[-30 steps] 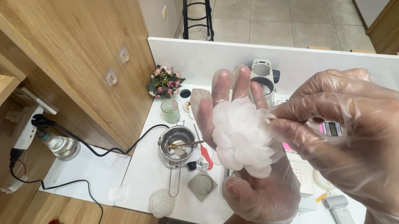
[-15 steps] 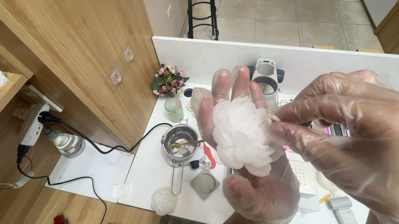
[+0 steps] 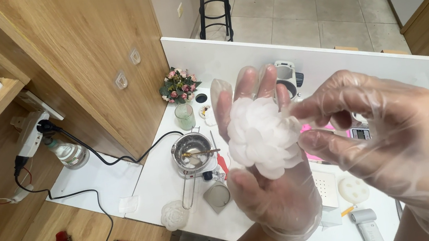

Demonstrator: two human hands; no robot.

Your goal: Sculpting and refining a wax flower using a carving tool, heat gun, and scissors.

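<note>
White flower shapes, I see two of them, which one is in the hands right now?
The larger white flower, cradled in the left hand; the smaller flower sits untouched at the table's near edge.

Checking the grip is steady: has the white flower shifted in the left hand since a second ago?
No. The white flower sits in the left hand as before, the same way above the metal pot; the right hand still pinches its edge.

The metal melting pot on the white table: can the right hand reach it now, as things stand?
Probably not directly: the right hand is pinching the white wax flower, and the left hand holding it stands between it and the metal pot.
</note>
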